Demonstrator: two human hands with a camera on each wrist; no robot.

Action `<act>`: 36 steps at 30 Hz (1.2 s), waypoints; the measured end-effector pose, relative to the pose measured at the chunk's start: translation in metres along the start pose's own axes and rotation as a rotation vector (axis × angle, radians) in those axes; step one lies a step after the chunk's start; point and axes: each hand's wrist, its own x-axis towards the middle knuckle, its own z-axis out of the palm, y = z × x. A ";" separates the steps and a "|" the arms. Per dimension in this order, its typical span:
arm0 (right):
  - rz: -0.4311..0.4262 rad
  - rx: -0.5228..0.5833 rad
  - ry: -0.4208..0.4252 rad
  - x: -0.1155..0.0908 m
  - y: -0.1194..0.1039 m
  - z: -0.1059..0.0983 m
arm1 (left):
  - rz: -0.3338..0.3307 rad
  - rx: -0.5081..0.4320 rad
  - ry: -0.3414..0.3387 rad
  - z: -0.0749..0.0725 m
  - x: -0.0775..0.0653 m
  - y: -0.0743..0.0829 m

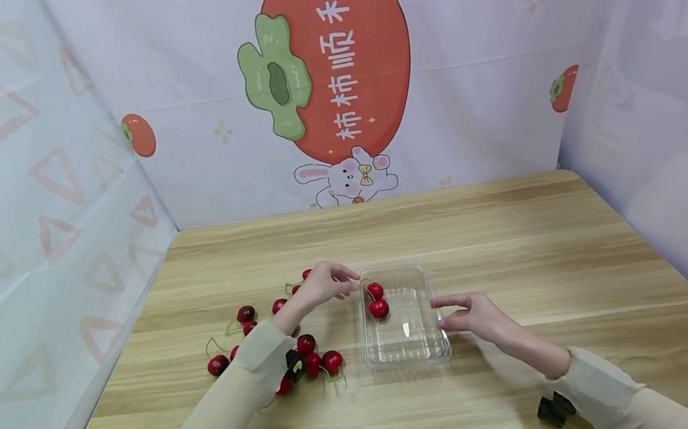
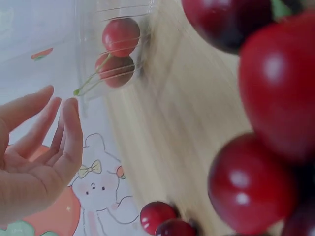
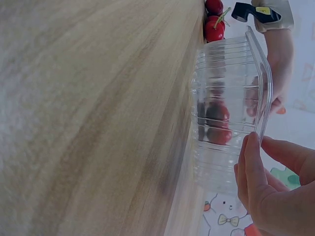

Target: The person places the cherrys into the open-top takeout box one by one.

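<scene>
A clear plastic box (image 1: 408, 361) stands on the table in the head view, with two red cherries (image 1: 378, 308) at its far left inside. At the box's far left rim is my left hand (image 1: 325, 284). Its thumb and fingers stand apart with a gap between them, near the green stems (image 2: 88, 83) of those cherries, in the left wrist view. My right hand (image 1: 477, 316) holds the box's right rim, fingertips against the outer wall and thumb by the edge, in the right wrist view. Loose cherries (image 1: 306, 344) lie left of the box, some hidden under the left forearm.
The wooden table (image 1: 511, 224) reaches back to a printed cloth (image 1: 468, 73), and cloths hang on both sides. A black wrist device (image 1: 295, 365) is on the left cuff, and another black device (image 1: 555, 410) is by the right cuff.
</scene>
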 end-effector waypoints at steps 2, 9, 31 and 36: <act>0.003 -0.004 0.002 0.000 0.000 0.000 | 0.032 0.020 -0.024 -0.003 -0.005 0.000; 0.003 0.006 -0.001 0.000 0.000 0.000 | 0.159 0.106 -0.095 -0.009 -0.022 -0.001; 0.004 0.023 -0.002 0.000 -0.001 0.000 | 0.220 0.224 -0.152 -0.019 -0.070 -0.010; 0.005 0.020 -0.007 0.001 0.000 -0.001 | 0.248 0.215 -0.168 -0.018 -0.079 -0.015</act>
